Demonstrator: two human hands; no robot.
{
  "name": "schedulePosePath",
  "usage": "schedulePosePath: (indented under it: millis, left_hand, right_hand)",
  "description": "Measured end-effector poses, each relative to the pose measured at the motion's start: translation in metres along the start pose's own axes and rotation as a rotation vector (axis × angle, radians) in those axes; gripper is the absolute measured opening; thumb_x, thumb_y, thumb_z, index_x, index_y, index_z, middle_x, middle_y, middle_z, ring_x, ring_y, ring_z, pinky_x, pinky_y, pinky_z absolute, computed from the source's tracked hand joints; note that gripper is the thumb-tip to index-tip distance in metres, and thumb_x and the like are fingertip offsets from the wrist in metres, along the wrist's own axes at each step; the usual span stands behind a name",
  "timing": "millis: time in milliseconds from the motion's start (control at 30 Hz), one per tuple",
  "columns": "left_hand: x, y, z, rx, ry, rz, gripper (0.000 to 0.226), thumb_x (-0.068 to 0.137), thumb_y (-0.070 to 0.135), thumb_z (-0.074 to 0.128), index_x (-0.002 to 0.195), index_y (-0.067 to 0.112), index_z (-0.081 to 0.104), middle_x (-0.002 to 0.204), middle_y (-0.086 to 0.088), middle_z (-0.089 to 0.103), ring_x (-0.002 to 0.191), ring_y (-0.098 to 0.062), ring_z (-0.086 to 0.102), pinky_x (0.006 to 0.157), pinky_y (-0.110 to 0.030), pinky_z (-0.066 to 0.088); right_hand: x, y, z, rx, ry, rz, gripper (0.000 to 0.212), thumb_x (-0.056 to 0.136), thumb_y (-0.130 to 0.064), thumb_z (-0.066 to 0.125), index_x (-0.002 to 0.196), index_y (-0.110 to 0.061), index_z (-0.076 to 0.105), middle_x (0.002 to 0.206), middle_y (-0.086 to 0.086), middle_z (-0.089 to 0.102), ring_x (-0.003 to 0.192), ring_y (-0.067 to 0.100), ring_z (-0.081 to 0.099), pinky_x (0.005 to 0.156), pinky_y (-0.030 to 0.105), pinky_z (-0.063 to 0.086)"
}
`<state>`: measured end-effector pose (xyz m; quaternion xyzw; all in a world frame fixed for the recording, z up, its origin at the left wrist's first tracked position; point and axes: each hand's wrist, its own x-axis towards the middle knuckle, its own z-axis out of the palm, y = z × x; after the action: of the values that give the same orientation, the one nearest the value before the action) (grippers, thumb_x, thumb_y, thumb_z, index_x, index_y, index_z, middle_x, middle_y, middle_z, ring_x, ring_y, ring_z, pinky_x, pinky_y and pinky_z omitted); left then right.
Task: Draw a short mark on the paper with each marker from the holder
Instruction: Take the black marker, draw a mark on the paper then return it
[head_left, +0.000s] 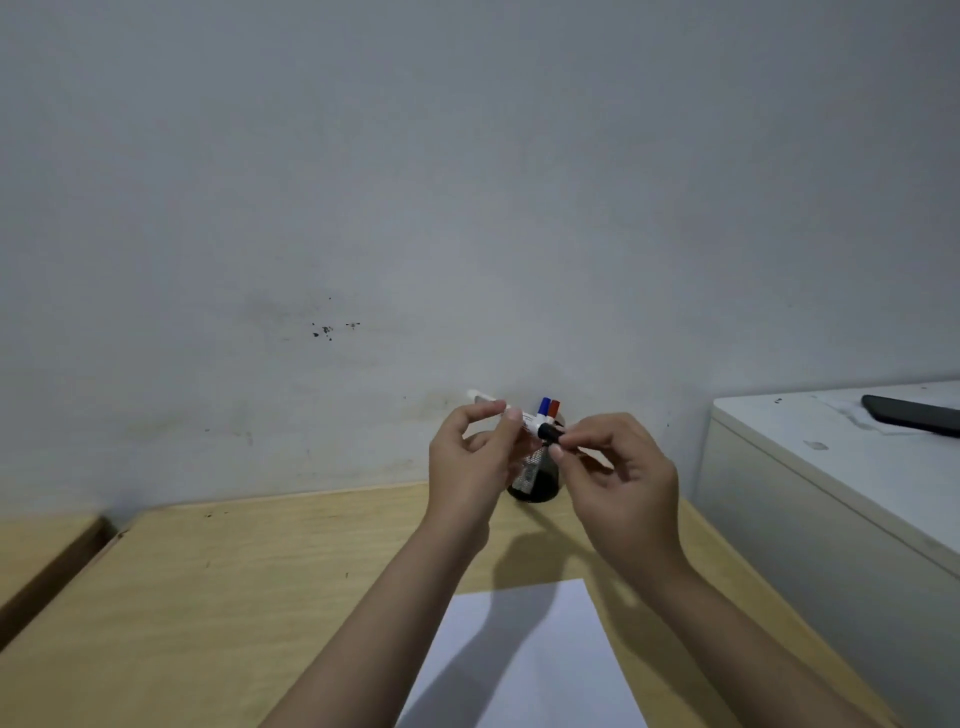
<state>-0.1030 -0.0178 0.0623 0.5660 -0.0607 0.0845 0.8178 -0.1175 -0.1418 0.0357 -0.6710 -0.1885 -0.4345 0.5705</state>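
Observation:
Both hands are raised above the wooden table (260, 597), holding one white marker (527, 417) level between them. My left hand (475, 462) pinches its white barrel, and my right hand (618, 467) grips its black cap (549, 432). Whether the cap is seated or loosened I cannot tell. Behind my hands stands a black mesh holder (535, 480), mostly hidden, with a blue-capped marker (544, 406) and a red-capped marker (555, 407) sticking up from it. A blank white sheet of paper (524, 660) lies on the table near me, under my forearms.
A grey-white wall rises right behind the holder. A white cabinet (810, 499) stands to the right, higher than the table, with a dark phone (911, 414) on top. A second wooden surface (41, 551) lies at the left, across a gap.

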Motion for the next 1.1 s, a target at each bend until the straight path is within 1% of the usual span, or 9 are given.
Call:
schedulePosePath:
  millis: [100,233,367,500,600,733,833,933,1100]
  left_hand:
    - [-0.020,0.012,-0.009,-0.030,0.008,-0.013,0.017,0.079,0.010,0.070,0.094,0.014,0.062,0.074,-0.008,0.070,0.075,-0.022,0.069,0.074,-0.033,0.056]
    - [-0.036,0.022,-0.022,0.053,0.046,0.066,0.015,0.078,0.005,0.068,0.090,0.014,0.066,0.084,-0.014,0.068,0.082,-0.025,0.065,0.083,-0.042,0.055]
    - [-0.053,0.028,-0.035,0.215,0.034,0.219,0.015,0.079,0.004,0.066,0.091,0.013,0.067,0.082,-0.013,0.069,0.073,-0.017,0.063,0.061,-0.024,0.052]
    - [-0.066,0.029,-0.039,0.292,-0.014,0.254,0.027,0.075,0.007,0.073,0.096,0.015,0.058,0.084,-0.014,0.071,0.064,-0.013,0.062,0.057,-0.023,0.048]
    - [-0.073,0.029,-0.046,0.370,-0.031,0.282,0.032,0.073,0.013,0.076,0.097,0.017,0.057,0.085,-0.007,0.073,0.072,-0.012,0.066,0.067,-0.026,0.052]
    - [-0.082,0.025,-0.062,0.575,0.015,0.361,0.024,0.065,0.012,0.081,0.082,0.018,0.066,0.077,0.003,0.073,0.073,-0.010,0.069,0.072,-0.026,0.056]
    - [-0.084,0.021,-0.067,0.621,0.049,0.448,0.014,0.067,0.010,0.079,0.075,0.019,0.071,0.073,0.008,0.074,0.069,-0.009,0.069,0.069,-0.023,0.055]
    - [-0.083,0.018,-0.070,0.702,0.020,0.547,0.012,0.073,0.011,0.075,0.084,0.016,0.073,0.075,0.009,0.074,0.072,-0.005,0.069,0.069,-0.018,0.054]
    - [-0.080,0.015,-0.072,0.584,-0.018,0.346,0.010,0.075,0.005,0.072,0.079,0.014,0.074,0.071,-0.005,0.075,0.067,-0.018,0.070,0.067,-0.031,0.056]
  right_hand:
    - [-0.021,-0.015,0.000,-0.003,-0.067,-0.044,0.022,0.073,0.000,0.071,0.077,-0.021,0.066,0.083,-0.006,0.063,0.083,0.015,0.066,0.068,0.030,0.056]
    - [-0.032,-0.030,-0.002,0.017,-0.166,0.009,0.013,0.075,-0.001,0.070,0.080,-0.013,0.070,0.086,-0.001,0.070,0.088,0.013,0.068,0.075,0.027,0.056]
    - [-0.022,-0.046,0.007,0.063,-0.008,0.296,0.009,0.080,-0.014,0.072,0.089,-0.012,0.072,0.079,0.005,0.071,0.070,0.007,0.065,0.069,0.027,0.056]
    - [-0.015,-0.056,0.023,0.145,-0.100,0.496,0.022,0.082,-0.028,0.069,0.086,-0.006,0.072,0.070,0.014,0.057,0.063,0.019,0.050,0.061,0.036,0.045]
    - [-0.017,-0.060,0.030,0.163,-0.080,0.478,0.028,0.083,-0.025,0.068,0.071,0.000,0.067,0.064,0.015,0.056,0.059,0.021,0.048,0.061,0.038,0.044]
    - [-0.018,-0.058,0.030,0.191,-0.026,0.502,0.027,0.084,-0.026,0.067,0.078,0.000,0.069,0.060,0.008,0.058,0.056,0.016,0.051,0.063,0.039,0.049]
    - [-0.023,-0.059,0.033,0.217,-0.098,0.524,0.029,0.085,-0.025,0.066,0.078,0.003,0.065,0.055,0.001,0.056,0.048,0.010,0.053,0.055,0.031,0.049]
    - [-0.030,-0.059,0.037,0.208,-0.207,0.522,0.030,0.086,-0.024,0.064,0.075,0.003,0.064,0.052,0.000,0.056,0.044,0.009,0.051,0.049,0.025,0.047]
    - [-0.031,-0.050,0.039,0.200,-0.243,0.487,0.034,0.088,-0.021,0.062,0.077,0.011,0.062,0.051,0.001,0.054,0.040,0.010,0.048,0.048,0.025,0.045]
